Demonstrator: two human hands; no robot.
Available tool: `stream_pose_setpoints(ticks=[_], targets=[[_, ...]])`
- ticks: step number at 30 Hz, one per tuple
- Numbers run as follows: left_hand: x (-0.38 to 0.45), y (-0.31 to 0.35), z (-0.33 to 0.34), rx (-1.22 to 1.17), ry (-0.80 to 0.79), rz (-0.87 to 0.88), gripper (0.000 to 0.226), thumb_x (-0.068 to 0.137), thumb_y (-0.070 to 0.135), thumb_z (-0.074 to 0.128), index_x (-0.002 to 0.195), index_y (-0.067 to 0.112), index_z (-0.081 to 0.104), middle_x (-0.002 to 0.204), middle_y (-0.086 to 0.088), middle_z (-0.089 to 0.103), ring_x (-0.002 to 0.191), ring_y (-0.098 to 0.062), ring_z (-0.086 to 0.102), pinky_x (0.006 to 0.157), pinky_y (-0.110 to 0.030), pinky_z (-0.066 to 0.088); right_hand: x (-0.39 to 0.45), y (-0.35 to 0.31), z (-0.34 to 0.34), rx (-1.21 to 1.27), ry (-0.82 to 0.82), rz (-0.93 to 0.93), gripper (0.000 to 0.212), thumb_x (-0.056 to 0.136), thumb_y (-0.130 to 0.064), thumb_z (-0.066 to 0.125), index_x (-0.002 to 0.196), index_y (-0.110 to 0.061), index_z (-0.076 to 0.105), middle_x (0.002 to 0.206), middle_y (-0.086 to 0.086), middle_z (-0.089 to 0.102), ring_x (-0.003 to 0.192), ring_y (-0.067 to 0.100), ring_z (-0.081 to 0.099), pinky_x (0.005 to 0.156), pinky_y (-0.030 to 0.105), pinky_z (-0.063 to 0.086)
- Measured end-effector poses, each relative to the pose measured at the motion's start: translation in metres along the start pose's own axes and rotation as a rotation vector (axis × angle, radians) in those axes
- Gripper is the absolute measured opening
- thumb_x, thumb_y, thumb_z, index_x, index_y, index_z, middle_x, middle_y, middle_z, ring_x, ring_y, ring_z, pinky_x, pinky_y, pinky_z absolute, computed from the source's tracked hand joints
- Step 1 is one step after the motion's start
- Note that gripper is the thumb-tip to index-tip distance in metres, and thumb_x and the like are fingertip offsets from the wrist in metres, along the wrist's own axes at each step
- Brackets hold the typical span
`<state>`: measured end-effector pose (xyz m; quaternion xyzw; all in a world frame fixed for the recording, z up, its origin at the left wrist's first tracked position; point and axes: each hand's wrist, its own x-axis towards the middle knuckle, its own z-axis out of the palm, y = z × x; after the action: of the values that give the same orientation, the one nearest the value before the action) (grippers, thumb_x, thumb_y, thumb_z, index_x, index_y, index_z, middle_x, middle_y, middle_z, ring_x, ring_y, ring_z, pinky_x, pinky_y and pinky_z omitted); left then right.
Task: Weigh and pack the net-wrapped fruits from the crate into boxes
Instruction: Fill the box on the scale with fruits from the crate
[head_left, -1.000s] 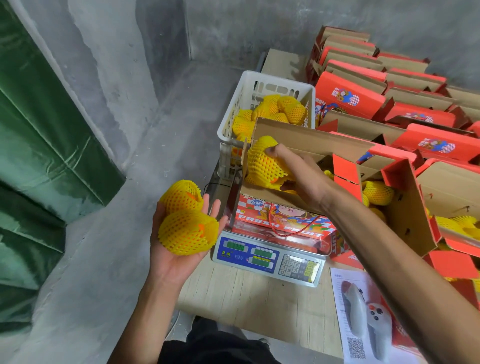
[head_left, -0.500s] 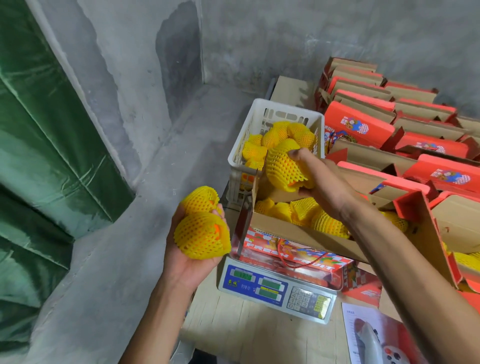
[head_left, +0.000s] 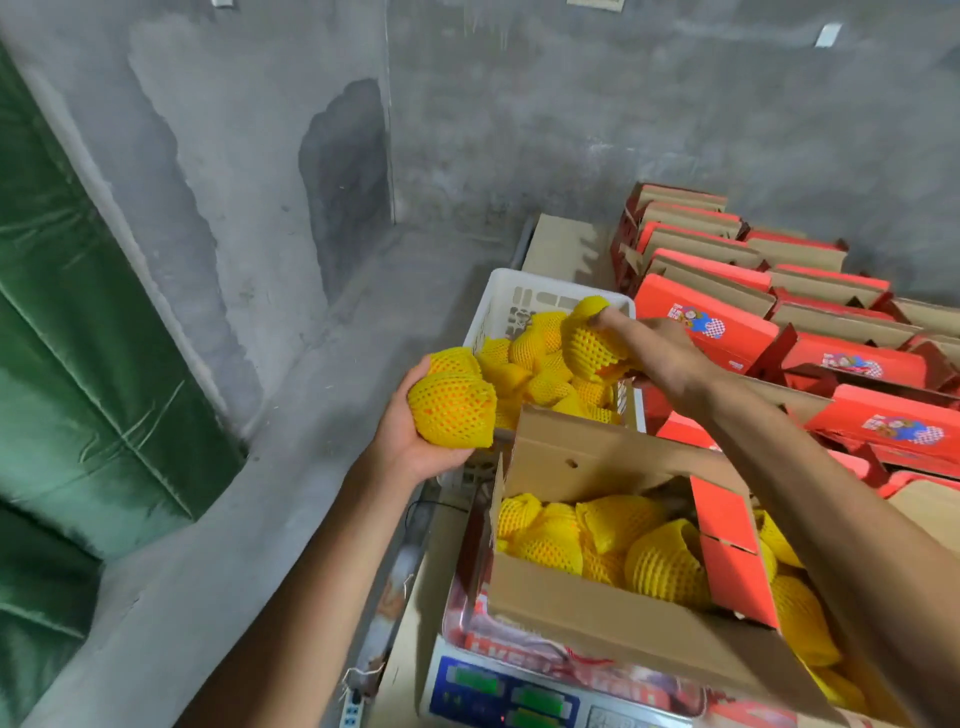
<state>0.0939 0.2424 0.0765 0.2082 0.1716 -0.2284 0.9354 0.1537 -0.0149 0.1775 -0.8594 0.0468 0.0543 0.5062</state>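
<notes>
My left hand (head_left: 410, 441) cups two yellow net-wrapped fruits (head_left: 452, 402) at the near left corner of the white crate (head_left: 498, 296). My right hand (head_left: 660, 353) grips another net-wrapped fruit (head_left: 589, 335) above the crate, which holds several more. Nearer to me, an open cardboard box (head_left: 597, 603) with several wrapped fruits inside sits on the weighing scale (head_left: 498, 696).
Many red and brown boxes (head_left: 810, 322) are stacked at the right and back. Another open box with wrapped fruits (head_left: 800, 623) stands right of the scale. A grey concrete wall and floor lie to the left, with a green curtain (head_left: 78, 364) at the far left.
My right hand has carried its fruit from the box on the scale back over the crate. My left hand moved forward with its two fruits to the crate's edge.
</notes>
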Motion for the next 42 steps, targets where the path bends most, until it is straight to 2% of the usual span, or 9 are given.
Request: stream_pose_setpoints(ticks=[9, 13, 16, 21, 24, 31, 34, 38, 42], targets=[[0.138, 0.033, 0.025, 0.363, 0.266, -0.222, 0.066, 0.078, 0.049, 0.083, 0.134, 0.02, 0.063, 0.124, -0.019, 0.07, 0.109, -0.041, 0.067, 0.082, -0.056, 0.058, 0.117, 0.068, 0.004, -0.34, -0.155, 0.129, 0.043, 0.085, -0.049, 0.074, 0.065, -0.014, 0.061, 0.054, 0.001, 0.064, 0.057, 0.022, 0.069, 0.045, 0.022, 0.042], [0.188, 0.025, 0.024, 0.625, 0.335, -0.287, 0.061, 0.078, 0.049, 0.083, 0.126, 0.016, 0.065, 0.109, -0.02, 0.075, 0.094, -0.039, 0.075, 0.076, -0.054, 0.061, 0.14, 0.102, 0.014, -0.933, -0.25, 0.083, 0.054, 0.082, -0.061, 0.071, 0.099, -0.01, 0.066, 0.094, 0.008, 0.07, 0.077, 0.023, 0.063, 0.07, 0.033, 0.055], [0.214, 0.015, 0.022, 0.964, 0.373, -0.302, 0.089, 0.078, 0.056, 0.081, 0.15, 0.018, 0.045, 0.141, -0.018, 0.06, 0.127, -0.037, 0.059, 0.11, -0.055, 0.044, 0.146, 0.119, 0.02, -1.127, -0.356, 0.071, 0.075, 0.081, -0.067, 0.068, 0.129, -0.01, 0.058, 0.12, 0.01, 0.065, 0.106, 0.031, 0.064, 0.086, 0.04, 0.057], [0.233, -0.001, 0.018, 1.372, 0.384, -0.213, 0.122, 0.076, 0.053, 0.085, 0.163, 0.027, 0.003, 0.171, -0.005, 0.011, 0.154, -0.032, 0.018, 0.12, -0.054, 0.023, 0.155, 0.129, 0.018, -1.109, -0.513, 0.084, 0.086, 0.081, -0.07, 0.068, 0.143, -0.015, 0.047, 0.139, 0.01, 0.057, 0.122, 0.031, 0.058, 0.094, 0.04, 0.053], [0.232, -0.006, 0.02, 1.424, 0.32, -0.315, 0.118, 0.08, 0.06, 0.078, 0.163, 0.031, -0.001, 0.169, -0.01, 0.019, 0.15, -0.037, 0.03, 0.117, -0.053, 0.031, 0.152, 0.132, 0.014, -1.062, -0.541, 0.042, 0.085, 0.081, -0.069, 0.07, 0.144, -0.017, 0.047, 0.139, 0.009, 0.058, 0.122, 0.03, 0.058, 0.094, 0.039, 0.052], [0.182, 0.003, 0.043, 1.561, 0.307, 0.066, 0.067, 0.094, 0.053, 0.065, 0.15, 0.021, 0.047, 0.154, -0.004, 0.047, 0.134, -0.025, 0.051, 0.093, -0.031, 0.042, 0.131, 0.109, -0.011, -0.876, -0.509, -0.032, 0.075, 0.081, -0.068, 0.068, 0.136, -0.018, 0.053, 0.127, 0.006, 0.063, 0.108, 0.024, 0.061, 0.093, 0.04, 0.054], [0.136, 0.003, 0.052, 1.496, 0.245, 0.091, 0.044, 0.098, 0.049, 0.062, 0.133, 0.022, 0.063, 0.138, 0.0, 0.063, 0.122, -0.021, 0.061, 0.1, -0.037, 0.051, 0.101, 0.088, -0.024, -0.664, -0.477, -0.087, 0.066, 0.088, -0.062, 0.066, 0.14, -0.024, 0.054, 0.125, -0.006, 0.061, 0.109, 0.014, 0.056, 0.095, 0.03, 0.047], [0.067, 0.001, 0.067, 1.446, 0.054, 0.14, 0.03, 0.1, 0.046, 0.06, 0.115, 0.024, 0.075, 0.125, 0.012, 0.07, 0.119, -0.014, 0.065, 0.105, -0.038, 0.051, 0.047, 0.054, -0.039, -0.468, -0.413, -0.134, 0.05, 0.069, -0.076, 0.052, 0.094, -0.037, 0.071, 0.09, -0.018, 0.066, 0.09, 0.009, 0.06, 0.076, 0.028, 0.046], [0.007, -0.02, 0.087, 1.424, -0.063, 0.447, 0.023, 0.098, 0.031, 0.067, 0.114, 0.015, 0.074, 0.11, 0.007, 0.075, 0.098, 0.002, 0.069, 0.086, -0.014, 0.051, -0.008, 0.028, -0.048, -0.33, -0.363, -0.228, 0.037, 0.069, -0.071, 0.05, 0.083, -0.047, 0.075, 0.11, -0.016, 0.07, 0.109, 0.005, 0.061, 0.097, 0.029, 0.044]])
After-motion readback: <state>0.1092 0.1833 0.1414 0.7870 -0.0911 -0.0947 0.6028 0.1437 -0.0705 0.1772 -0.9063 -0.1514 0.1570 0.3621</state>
